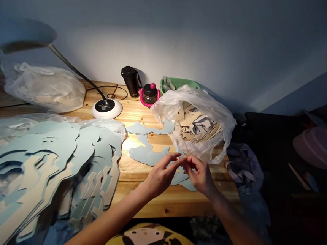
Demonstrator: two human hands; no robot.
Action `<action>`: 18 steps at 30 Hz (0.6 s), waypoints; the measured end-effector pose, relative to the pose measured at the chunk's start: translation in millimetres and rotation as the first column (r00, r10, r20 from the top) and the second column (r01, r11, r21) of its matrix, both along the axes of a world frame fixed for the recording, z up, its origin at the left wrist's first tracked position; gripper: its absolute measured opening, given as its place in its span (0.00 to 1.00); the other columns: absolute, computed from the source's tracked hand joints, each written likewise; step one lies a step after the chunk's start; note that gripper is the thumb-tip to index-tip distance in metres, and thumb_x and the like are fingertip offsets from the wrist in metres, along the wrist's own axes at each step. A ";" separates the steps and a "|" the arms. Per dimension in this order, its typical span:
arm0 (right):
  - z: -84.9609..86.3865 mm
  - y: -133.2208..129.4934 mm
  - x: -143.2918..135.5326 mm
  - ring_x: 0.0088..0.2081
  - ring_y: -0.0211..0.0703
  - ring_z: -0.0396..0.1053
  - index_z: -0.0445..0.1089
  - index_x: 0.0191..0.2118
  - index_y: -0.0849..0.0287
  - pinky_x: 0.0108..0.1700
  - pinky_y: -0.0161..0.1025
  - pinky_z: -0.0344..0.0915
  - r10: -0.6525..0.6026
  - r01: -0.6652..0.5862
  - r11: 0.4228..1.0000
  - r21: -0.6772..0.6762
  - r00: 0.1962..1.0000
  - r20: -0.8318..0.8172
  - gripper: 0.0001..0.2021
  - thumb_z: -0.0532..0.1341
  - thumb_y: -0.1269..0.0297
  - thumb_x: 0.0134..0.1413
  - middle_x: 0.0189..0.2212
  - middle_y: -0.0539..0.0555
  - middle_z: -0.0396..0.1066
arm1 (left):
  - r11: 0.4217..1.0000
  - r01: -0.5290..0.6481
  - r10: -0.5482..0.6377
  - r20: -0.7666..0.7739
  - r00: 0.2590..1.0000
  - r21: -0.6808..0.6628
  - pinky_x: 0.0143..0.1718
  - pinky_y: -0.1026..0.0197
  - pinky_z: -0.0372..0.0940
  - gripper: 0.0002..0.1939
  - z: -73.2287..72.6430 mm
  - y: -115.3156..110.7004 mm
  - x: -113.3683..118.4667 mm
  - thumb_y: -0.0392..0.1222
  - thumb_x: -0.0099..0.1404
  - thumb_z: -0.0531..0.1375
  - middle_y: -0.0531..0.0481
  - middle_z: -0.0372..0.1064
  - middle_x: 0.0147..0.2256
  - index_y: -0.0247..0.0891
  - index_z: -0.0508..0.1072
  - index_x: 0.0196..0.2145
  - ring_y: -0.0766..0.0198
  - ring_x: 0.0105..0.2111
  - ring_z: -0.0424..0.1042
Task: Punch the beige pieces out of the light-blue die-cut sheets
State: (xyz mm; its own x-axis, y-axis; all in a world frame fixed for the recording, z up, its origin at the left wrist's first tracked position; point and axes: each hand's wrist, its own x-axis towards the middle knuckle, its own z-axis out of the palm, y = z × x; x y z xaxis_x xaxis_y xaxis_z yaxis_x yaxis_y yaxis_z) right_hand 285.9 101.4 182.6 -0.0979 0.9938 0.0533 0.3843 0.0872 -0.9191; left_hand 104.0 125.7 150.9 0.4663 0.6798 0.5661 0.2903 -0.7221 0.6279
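My left hand [163,174] and my right hand [200,173] meet above the front of the wooden table, fingertips pinched together. Whatever lies between the fingertips is too small or hidden to make out. Below the hands are light-blue cut-out pieces [183,177], partly covered by them. Just left of my fingers lies a larger light-blue cut-out [146,154] with a curvy outline. Behind it rests another wavy blue piece [141,128], reaching toward the open plastic bag.
A clear plastic bag [165,103] of cardboard scraps [197,123] stands behind my hands, before a green basket [181,83]. Large blue cut-out sheets [56,139] pile up at left. Behind are a desk lamp [106,108], a black tumbler [130,82], a pink-handled bottle [149,94] and a tied bag [44,87].
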 end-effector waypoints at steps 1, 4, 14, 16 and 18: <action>10.3 -5.4 0.3 0.25 0.39 0.66 0.66 0.30 0.57 0.28 0.35 0.64 0.006 -0.008 0.999 -0.035 0.999 -0.047 0.14 0.60 0.53 0.61 0.22 0.50 0.67 | 0.999 0.035 -0.034 0.029 0.999 -0.041 0.51 0.56 0.70 0.23 11.7 -3.7 0.5 0.29 0.70 0.50 0.38 0.67 0.52 0.41 0.64 0.61 0.59 0.52 0.69; 41.2 -17.3 -2.1 0.23 0.38 0.65 0.66 0.29 0.57 0.26 0.34 0.65 -0.002 -0.042 0.985 -0.170 0.968 -0.252 0.15 0.63 0.51 0.56 0.22 0.49 0.66 | 0.982 0.112 -0.092 0.132 0.987 -0.154 0.48 0.61 0.71 0.17 52.2 -17.0 -0.6 0.32 0.71 0.53 0.41 0.71 0.47 0.39 0.69 0.55 0.63 0.47 0.73; 78.2 -55.5 -46.8 0.30 0.37 0.71 0.70 0.29 0.59 0.32 0.32 0.69 -0.439 -0.037 0.854 -0.518 0.482 -0.758 0.13 0.72 0.58 0.44 0.29 0.51 0.73 | 0.991 0.056 -0.027 0.234 0.972 -0.118 0.38 0.67 0.71 0.08 127.8 -43.9 -88.9 0.28 0.65 0.59 0.46 0.75 0.38 0.37 0.76 0.39 0.67 0.38 0.76; 81.5 -71.0 -46.7 0.39 0.43 0.73 0.71 0.32 0.57 0.39 0.36 0.72 -0.540 0.060 0.832 -0.551 0.312 -0.782 0.14 0.73 0.59 0.42 0.36 0.52 0.75 | 0.989 0.079 -0.049 0.230 0.972 -0.123 0.35 0.67 0.71 0.09 133.4 -44.2 -119.4 0.28 0.65 0.60 0.46 0.75 0.38 0.38 0.76 0.39 0.66 0.37 0.76; 84.6 -82.1 -44.3 0.37 0.42 0.72 0.68 0.31 0.56 0.40 0.39 0.72 -0.547 0.164 0.837 -0.523 0.198 -0.813 0.14 0.73 0.58 0.42 0.31 0.49 0.73 | 0.984 0.103 -0.070 0.212 0.975 -0.146 0.34 0.67 0.71 0.08 137.6 -40.3 -142.8 0.29 0.65 0.60 0.47 0.76 0.37 0.38 0.77 0.38 0.66 0.36 0.76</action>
State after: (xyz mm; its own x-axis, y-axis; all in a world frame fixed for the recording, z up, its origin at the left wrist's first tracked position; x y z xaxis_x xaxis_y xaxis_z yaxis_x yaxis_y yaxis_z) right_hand 241.6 19.4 267.2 0.1948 0.8834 -0.4263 -0.7980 -0.1100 -0.5926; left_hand -38.8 85.4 288.6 0.4120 0.7292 0.5465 0.0844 -0.6277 0.7739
